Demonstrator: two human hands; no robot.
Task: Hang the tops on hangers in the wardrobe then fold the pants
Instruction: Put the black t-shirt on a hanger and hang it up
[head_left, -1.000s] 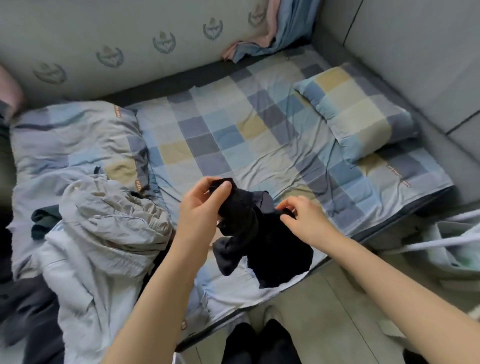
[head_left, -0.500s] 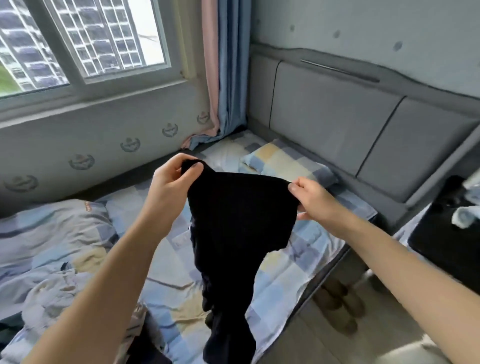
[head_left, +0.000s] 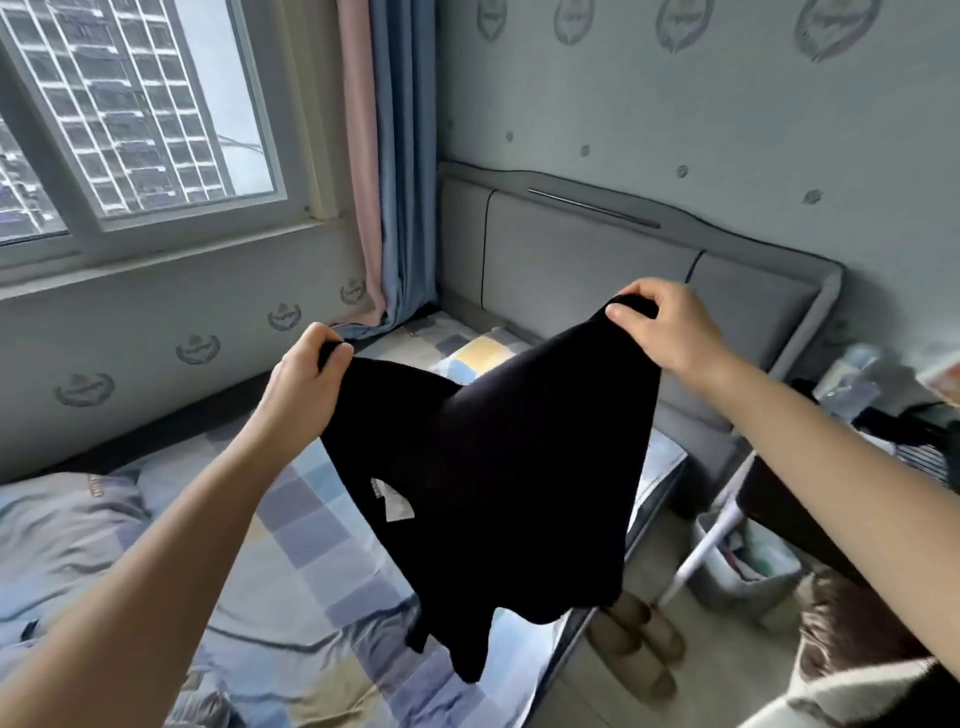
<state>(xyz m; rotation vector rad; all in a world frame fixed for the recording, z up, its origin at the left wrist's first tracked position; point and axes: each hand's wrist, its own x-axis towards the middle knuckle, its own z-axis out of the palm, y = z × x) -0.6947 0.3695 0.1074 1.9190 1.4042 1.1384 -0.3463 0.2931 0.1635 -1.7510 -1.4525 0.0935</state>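
A black garment (head_left: 498, 478) hangs spread in the air above the bed, a white label showing on its left part. My left hand (head_left: 301, 387) grips its upper left corner. My right hand (head_left: 667, 330) grips the upper right corner, held higher than the left. The cloth stretches between both hands and its lower end dangles over the bed's edge. I cannot tell from here whether it is a top or pants.
The bed (head_left: 291, 561) with a checked sheet lies below, with a pillow (head_left: 478, 353) near the grey headboard (head_left: 587, 260). A window (head_left: 130, 114) and curtains (head_left: 384, 156) are at the left. A pair of slippers (head_left: 639, 644) and a bin (head_left: 743, 566) sit on the floor at the right.
My view rose from the bed to the room. Both hands lifted the bunched black garment and pulled it apart, so it now hangs wide between them, the right hand higher.
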